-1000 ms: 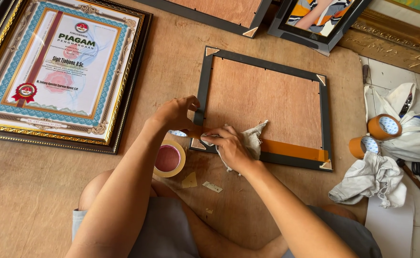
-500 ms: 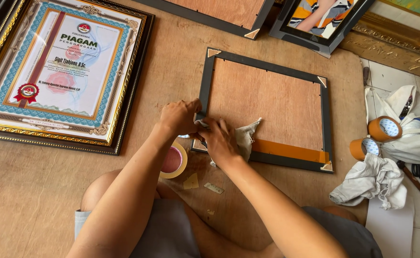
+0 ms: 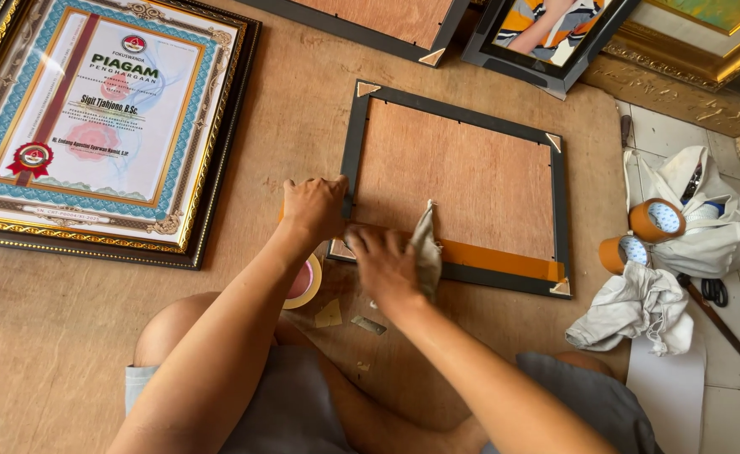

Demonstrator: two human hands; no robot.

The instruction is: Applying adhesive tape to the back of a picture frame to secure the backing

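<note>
While the left hand pressed flat on the black frame's near-left corner, the right hand gripped a cloth over orange tape; a tape roll lay partly hidden beneath the left forearm, a framed certificate at the board's left edge.

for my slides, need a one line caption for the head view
Left hand steadies a face-down black frame while the right hand presses a cloth along orange tape.

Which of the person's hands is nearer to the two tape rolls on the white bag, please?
Right. The right hand presses a cloth on the frame's lower edge; the left hand is farther from the tape rolls.
</note>
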